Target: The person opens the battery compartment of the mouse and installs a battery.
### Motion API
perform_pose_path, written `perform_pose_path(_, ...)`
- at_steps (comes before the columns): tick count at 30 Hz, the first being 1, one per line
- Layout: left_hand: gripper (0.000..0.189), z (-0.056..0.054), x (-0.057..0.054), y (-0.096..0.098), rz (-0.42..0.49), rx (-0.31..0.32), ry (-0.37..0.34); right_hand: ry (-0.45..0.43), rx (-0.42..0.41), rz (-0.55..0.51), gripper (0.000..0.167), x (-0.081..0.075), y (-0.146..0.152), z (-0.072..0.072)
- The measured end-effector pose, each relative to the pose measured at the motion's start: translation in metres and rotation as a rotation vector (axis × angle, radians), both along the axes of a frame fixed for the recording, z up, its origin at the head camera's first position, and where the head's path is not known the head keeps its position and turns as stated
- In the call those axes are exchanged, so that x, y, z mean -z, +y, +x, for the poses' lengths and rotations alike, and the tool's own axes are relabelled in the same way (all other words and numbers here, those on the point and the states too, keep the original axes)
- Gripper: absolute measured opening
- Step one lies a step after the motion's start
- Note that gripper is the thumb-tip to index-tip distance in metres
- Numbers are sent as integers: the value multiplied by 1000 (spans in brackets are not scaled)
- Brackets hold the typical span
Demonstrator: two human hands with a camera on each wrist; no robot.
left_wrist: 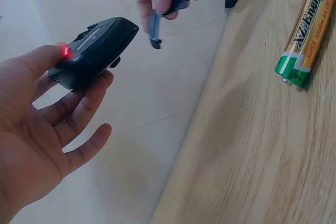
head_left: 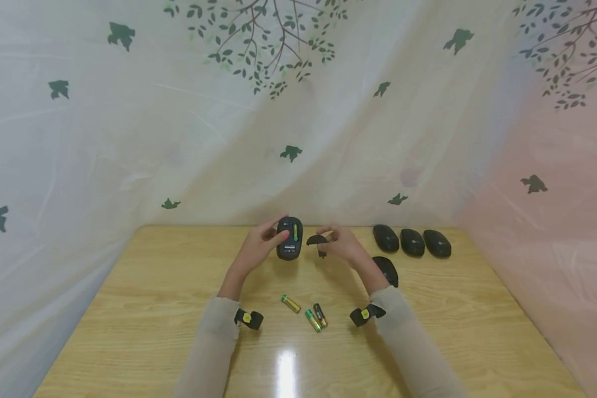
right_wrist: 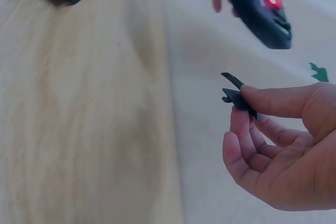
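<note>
My left hand [head_left: 260,247] grips a black computer mouse [head_left: 289,252], its underside facing me in the head view. A battery [head_left: 295,232] shows in its uncovered compartment, and a red light [left_wrist: 66,51] glows beside my thumb in the left wrist view. To the right, my right hand [head_left: 345,244] pinches a black battery cover [head_left: 317,240] between thumb and fingers, apart from the mouse. The cover's thin, curved edge shows in the right wrist view. Below both hands, several loose batteries lie on the table: one battery [head_left: 291,303] alone, a green-gold battery [head_left: 313,320] and a darker battery [head_left: 320,315] side by side.
Three black mice stand in a row at the back right, the middle mouse [head_left: 412,243] among them. Another mouse [head_left: 385,270] sits partly behind my right forearm. The wooden table [head_left: 144,309] ends at a patterned curtain [head_left: 219,188] behind my hands.
</note>
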State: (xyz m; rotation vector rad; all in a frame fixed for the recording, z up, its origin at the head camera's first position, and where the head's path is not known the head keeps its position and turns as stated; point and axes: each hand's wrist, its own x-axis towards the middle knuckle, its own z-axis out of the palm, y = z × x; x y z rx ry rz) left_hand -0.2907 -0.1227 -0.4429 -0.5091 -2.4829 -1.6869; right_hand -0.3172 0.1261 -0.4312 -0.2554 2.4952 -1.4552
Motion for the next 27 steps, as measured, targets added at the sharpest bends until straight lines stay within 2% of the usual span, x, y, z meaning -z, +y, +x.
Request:
perform_pose_path(8,50,-1,2,-1,-3,10,21,32,36,-81,39,-16,-5,0)
perform_pose_path(18,50,0,1,0,-21,8,21,116,50,-202,36,-25,-7,1)
perform_pose_path(27,51,-1,1,0,-11,9,7,188,49,-268,32,-31,-11,1)
